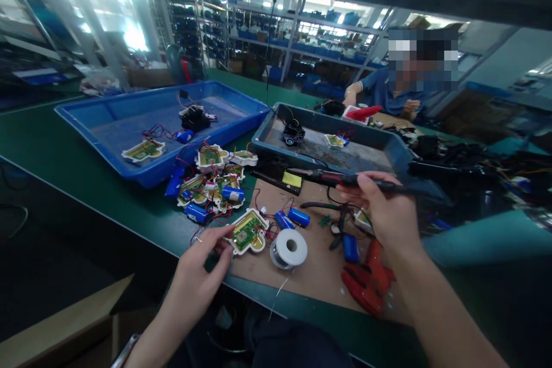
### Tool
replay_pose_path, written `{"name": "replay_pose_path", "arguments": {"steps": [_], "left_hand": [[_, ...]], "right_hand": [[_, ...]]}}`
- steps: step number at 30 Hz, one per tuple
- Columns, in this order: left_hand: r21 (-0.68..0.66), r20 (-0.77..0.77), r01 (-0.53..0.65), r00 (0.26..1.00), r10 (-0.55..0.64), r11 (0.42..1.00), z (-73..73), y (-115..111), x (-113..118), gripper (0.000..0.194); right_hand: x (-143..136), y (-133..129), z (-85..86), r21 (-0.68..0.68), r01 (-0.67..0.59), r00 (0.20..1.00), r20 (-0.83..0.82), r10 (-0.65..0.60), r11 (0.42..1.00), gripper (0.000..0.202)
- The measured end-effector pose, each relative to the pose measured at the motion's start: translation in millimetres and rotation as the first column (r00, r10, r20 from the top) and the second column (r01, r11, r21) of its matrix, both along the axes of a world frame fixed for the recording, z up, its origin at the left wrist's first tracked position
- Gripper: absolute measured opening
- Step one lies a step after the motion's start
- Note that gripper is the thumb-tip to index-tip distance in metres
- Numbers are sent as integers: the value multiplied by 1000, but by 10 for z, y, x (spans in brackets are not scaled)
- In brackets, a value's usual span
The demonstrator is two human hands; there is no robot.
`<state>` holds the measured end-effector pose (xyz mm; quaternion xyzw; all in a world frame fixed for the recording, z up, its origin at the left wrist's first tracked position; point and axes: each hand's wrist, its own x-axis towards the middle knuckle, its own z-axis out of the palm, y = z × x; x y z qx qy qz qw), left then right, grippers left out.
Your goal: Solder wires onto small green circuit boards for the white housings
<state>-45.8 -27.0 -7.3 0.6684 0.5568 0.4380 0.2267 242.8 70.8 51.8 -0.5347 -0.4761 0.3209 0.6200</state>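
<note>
My left hand (207, 261) grips the left edge of a white plastic housing with a green circuit board (245, 234) in it. My right hand (383, 207) is closed around a soldering iron (336, 179), whose tip points left, over or near a yellow sponge (292, 179) on a black holder. Whether the tip touches the sponge I cannot tell. A spool of solder wire (290, 248) stands just right of the held housing, its loose end trailing toward me. Blue cylindrical batteries (298, 217) with thin wires lie behind the spool.
More boards in white housings (212, 156) are piled with batteries beyond my left hand. A blue tray (142, 175) and a grey-blue tray (336, 167) stand behind. An orange-red clamp (366, 284) lies below my right wrist. Across the table sits another person (388, 92).
</note>
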Motion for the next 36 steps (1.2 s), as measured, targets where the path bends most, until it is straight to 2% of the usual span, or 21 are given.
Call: {"name": "replay_pose_path", "arguments": {"steps": [3, 7, 10, 13, 17, 19, 22, 26, 29, 32, 36], "left_hand": [[9, -10, -42, 999, 42, 999, 21, -73, -73, 20], [20, -25, -94, 995, 94, 995, 21, -193, -179, 17], [17, -45, -107, 993, 108, 994, -10, -272, -201, 17], [62, -67, -104, 992, 108, 993, -46, -319, -180, 17], [144, -107, -90, 989, 106, 985, -115, -332, -181, 18], [192, -143, -79, 984, 107, 978, -158, -317, -199, 19], [280, -193, -53, 975, 110, 958, -203, -280, -199, 20], [330, -192, 8, 980, 58, 944, -185, -243, -79, 16], [300, -201, 93, 979, -32, 949, -116, -226, 81, 16], [283, -184, 148, 978, -97, 948, 0, -191, 279, 19], [321, -134, 184, 980, -148, 929, 156, -125, 562, 19]], "right_hand": [[-114, 270, 144, 32, -13, 1000, -19, 14, 999, 39], [-262, 584, 229, -49, -53, 999, 4, 53, 997, 27], [-393, 774, 165, -167, -97, 994, 36, 104, 981, 20], [-508, 888, 28, -284, -147, 982, 72, 174, 947, 24], [-466, 826, -127, -409, -234, 928, 175, 328, 882, 32], [-334, 702, -163, -479, -271, 859, 270, 434, 835, 32], [-61, 477, -185, -576, -260, 681, 460, 570, 775, 28], [234, 267, -251, -650, -164, 380, 653, 656, 742, 26], [313, 207, -358, -664, -120, 200, 712, 673, 738, 27], [307, 228, -459, -652, -119, 82, 745, 662, 749, 28], [299, 316, -527, -640, -143, 4, 763, 647, 755, 28]]}}
